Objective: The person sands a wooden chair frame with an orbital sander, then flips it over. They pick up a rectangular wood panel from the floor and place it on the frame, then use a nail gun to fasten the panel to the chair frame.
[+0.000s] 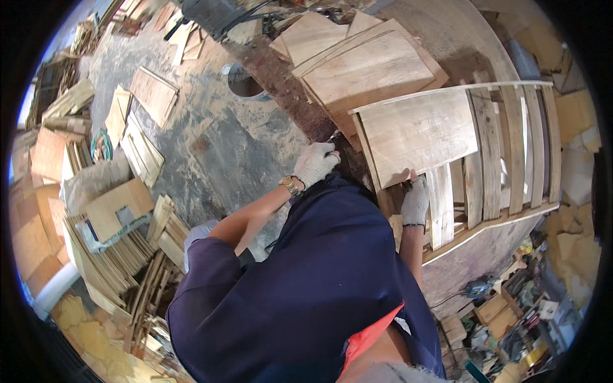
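Observation:
A slatted wooden frame [491, 153] lies on the bench to my right, with a pale plywood panel [418, 131] over its left end. My right hand [415, 201], in a white knit glove with bare fingertips, grips the panel's near edge. Further left, by the bench edge, my left hand [317, 163] is closed, gloved too, with a gold watch [292, 186] at its wrist. A small shiny bit shows just beyond its fingers; what the hand holds is too small to make out.
More plywood sheets [367, 70] are stacked at the far side of the bench. A round bucket [248, 83] stands on the dusty floor. Plywood pieces [153, 96] and a cardboard box [119, 207] are at left. Tools and scraps [511, 313] clutter the lower right.

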`<action>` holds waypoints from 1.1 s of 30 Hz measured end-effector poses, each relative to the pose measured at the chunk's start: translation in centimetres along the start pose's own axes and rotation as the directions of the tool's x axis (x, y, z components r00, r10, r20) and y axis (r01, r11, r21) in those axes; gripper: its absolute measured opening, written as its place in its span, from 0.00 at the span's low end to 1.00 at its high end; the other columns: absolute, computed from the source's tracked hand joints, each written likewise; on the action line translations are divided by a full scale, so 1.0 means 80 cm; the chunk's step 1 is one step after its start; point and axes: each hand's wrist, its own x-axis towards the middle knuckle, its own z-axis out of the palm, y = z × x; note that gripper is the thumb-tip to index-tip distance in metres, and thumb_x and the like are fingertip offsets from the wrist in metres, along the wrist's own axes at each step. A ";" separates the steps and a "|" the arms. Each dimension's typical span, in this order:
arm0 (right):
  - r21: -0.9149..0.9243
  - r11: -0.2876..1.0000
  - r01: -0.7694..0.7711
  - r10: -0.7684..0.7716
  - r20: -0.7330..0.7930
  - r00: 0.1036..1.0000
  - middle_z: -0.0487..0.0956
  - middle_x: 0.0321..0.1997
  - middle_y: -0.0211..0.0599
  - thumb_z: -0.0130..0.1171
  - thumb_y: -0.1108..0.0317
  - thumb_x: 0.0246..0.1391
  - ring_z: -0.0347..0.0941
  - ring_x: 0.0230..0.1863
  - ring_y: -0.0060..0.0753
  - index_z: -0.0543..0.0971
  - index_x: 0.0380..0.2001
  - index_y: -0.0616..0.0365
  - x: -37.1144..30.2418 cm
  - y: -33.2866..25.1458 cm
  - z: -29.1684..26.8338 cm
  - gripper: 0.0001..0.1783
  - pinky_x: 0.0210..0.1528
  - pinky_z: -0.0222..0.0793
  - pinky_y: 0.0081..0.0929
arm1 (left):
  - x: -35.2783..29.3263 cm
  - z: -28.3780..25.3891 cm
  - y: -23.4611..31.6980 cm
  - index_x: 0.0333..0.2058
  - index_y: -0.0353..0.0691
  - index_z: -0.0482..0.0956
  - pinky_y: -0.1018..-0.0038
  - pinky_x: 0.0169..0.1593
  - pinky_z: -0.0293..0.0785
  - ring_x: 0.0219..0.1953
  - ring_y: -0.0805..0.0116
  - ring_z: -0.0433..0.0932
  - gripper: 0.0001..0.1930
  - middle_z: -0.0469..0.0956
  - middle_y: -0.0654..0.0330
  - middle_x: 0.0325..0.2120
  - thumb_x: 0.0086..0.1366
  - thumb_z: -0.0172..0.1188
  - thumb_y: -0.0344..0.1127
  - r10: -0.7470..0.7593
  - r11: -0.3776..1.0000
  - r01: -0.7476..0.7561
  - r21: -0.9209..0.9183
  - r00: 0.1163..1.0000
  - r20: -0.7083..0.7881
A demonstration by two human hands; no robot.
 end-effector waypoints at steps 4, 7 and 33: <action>-0.232 0.970 0.071 -0.076 -0.012 0.997 0.74 0.31 0.23 0.57 0.55 0.69 0.66 0.35 0.19 0.79 0.34 0.62 -0.013 -0.013 -0.009 0.19 0.38 0.63 0.24 | 0.004 -0.011 -0.054 0.28 0.38 0.77 0.57 0.33 0.75 0.24 0.55 0.82 0.12 0.77 0.51 0.18 0.64 0.57 0.41 0.105 0.989 -0.061 0.137 0.934 -0.343; -0.330 0.910 0.250 -0.271 -0.018 0.963 0.73 0.31 0.26 0.55 0.53 0.71 0.65 0.35 0.21 0.78 0.38 0.67 -0.031 -0.014 0.000 0.23 0.38 0.64 0.27 | 0.015 -0.012 -0.087 0.36 0.41 0.78 0.54 0.37 0.76 0.33 0.52 0.84 0.12 0.81 0.49 0.29 0.61 0.61 0.43 0.158 0.981 -0.090 0.171 0.883 -0.443; -0.289 0.868 0.403 -0.453 -0.134 0.881 0.71 0.27 0.27 0.56 0.54 0.70 0.65 0.28 0.16 0.76 0.36 0.63 -0.064 -0.007 0.010 0.20 0.30 0.65 0.22 | -0.002 -0.051 -0.081 0.51 0.33 0.76 0.52 0.47 0.73 0.45 0.38 0.79 0.24 0.80 0.36 0.39 0.62 0.60 0.44 0.057 0.962 -0.008 0.275 0.984 -0.171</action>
